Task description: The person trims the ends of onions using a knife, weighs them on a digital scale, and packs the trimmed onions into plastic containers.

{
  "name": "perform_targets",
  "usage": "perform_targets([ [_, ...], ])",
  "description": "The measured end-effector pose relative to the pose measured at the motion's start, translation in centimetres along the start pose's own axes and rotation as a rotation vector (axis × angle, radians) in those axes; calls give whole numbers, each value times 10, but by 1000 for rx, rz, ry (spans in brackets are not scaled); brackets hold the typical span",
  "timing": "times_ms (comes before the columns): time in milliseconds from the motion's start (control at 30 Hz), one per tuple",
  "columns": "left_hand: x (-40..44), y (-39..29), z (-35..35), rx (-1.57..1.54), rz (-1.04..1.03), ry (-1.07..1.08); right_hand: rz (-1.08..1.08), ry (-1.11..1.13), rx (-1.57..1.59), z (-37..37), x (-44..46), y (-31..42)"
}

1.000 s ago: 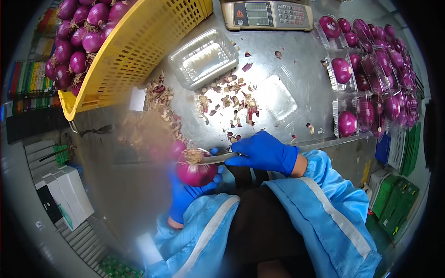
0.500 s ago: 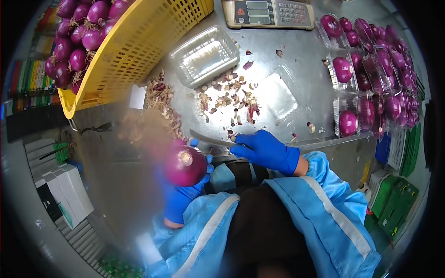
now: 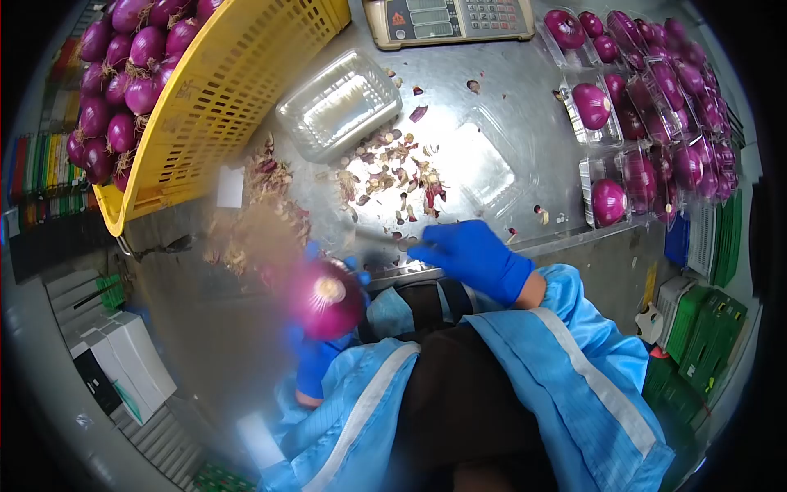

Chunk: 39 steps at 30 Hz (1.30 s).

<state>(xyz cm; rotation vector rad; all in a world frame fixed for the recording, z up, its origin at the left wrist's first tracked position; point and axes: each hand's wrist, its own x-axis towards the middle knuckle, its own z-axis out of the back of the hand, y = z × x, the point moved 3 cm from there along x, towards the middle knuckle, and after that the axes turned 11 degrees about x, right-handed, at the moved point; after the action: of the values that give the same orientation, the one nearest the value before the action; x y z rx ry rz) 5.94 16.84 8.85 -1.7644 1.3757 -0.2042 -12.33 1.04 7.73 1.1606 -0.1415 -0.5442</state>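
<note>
My left hand [image 3: 316,361], in a blue glove, is closed around a large red onion [image 3: 324,316] held at the table's near edge. The onion's pale, round end faces up. A smear on the lens blurs the area left of it. To the right, my gloved right hand [image 3: 477,258] grips a knife [image 3: 375,237], whose blade points left toward the onion and is smeared by motion. The blade and onion look apart. Beyond the knife, onion trimmings [image 3: 402,172] lie scattered over the metal table [image 3: 541,107].
A yellow crate [image 3: 221,90] of red onions [image 3: 147,47] stands at left. A clear plastic tray [image 3: 338,107] and a flat clear piece [image 3: 484,168] lie mid-table. Behind is a scale [image 3: 451,20]. Packed onions [image 3: 608,202] line the right. Dry skins [image 3: 266,184] lie near the crate.
The knife blade has drawn back a little from the onion and blurred. The onion is turned slightly in my left hand. The whole view has shifted somewhat, so the table things sit further left.
</note>
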Motion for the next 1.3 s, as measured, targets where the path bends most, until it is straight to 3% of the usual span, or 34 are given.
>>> perform_targets([
  [33,1,-8,-7,15,12,31,-93,26,-14,-2,1,-20],
  [100,-4,-16,-11,85,27,-42,-102,49,281,-23,-4,-25],
  [167,-1,-17,-13,180,1,-226,-52,2,294,-16,7,4],
  [267,15,-20,-29,366,7,-6,-74,-200,395,2,7,18],
  [367,40,-4,-54,770,-50,-21,-118,-450,502,17,-6,8],
  [400,51,-1,-76,799,-4,65,-123,-539,535,23,-10,3],
  [467,80,29,-82,1080,-218,265,-222,-808,392,43,-24,-33],
  [500,93,42,-92,1237,-355,378,-224,-935,152,56,-39,-52],
  [567,112,67,-119,1385,-455,500,-291,-1105,90,67,-69,-111],
  [633,137,99,-136,1364,-478,599,-648,-1017,141,76,-83,-137],
  [700,167,153,-126,1336,-446,633,-575,-991,243,62,-90,-179],
  [733,178,172,-125,1360,-414,645,-682,-923,467,57,-89,-192],
  [767,186,193,-122,1402,-488,651,-502,-900,279,56,-89,-209],
  [800,195,218,-113,1368,-462,674,-508,-964,367,63,-88,-199],
  [833,195,229,-115,1449,-286,724,-509,-1031,454,69,-88,-188],
  [933,178,243,-133,1534,-390,762,-514,-1044,377,90,-103,-189],
  [1067,154,218,-161,1531,-295,863,-615,-1000,154,106,-125,-185],
  [1167,152,175,-146,1181,-567,879,-634,-1049,-114,104,-140,-207],
  [1300,169,24,-110,1123,-382,460,-486,-1236,23,128,-133,-153],
])
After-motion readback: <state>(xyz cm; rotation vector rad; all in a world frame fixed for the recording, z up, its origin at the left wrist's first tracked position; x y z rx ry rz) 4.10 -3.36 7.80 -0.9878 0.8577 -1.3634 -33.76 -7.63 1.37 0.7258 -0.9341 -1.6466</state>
